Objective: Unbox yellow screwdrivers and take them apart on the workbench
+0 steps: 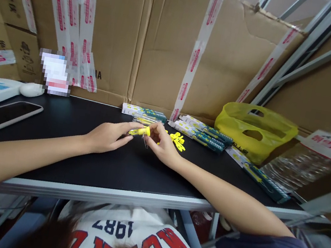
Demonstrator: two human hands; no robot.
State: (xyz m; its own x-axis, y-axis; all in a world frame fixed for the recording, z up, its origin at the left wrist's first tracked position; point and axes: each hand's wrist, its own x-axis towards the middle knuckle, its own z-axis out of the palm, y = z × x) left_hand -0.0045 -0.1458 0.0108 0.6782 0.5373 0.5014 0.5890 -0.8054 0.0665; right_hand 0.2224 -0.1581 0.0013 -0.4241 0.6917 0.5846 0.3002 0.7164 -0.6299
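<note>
Above the black tabletop, my left hand [108,136] is closed round a slim clear tube-like piece with a yellow end [143,131]. The thumb and fingers of my right hand [163,146] pinch at that yellow end from the other side. A thin wire-like strand [145,142] hangs just below it; where it is attached I cannot make out. Right behind my hands lie several clear slim tubes [147,120]. A small heap of yellow plastic pieces [178,141] rests beside my right hand.
Printed green-and-white boxes [199,133] lie along the back, with another box [266,182] at the right. Beyond stand a yellow plastic bag [254,127] and a large clear bottle [310,158]. A phone [0,116] and white mouse [31,89] are left. Cardboard [167,43] walls the back.
</note>
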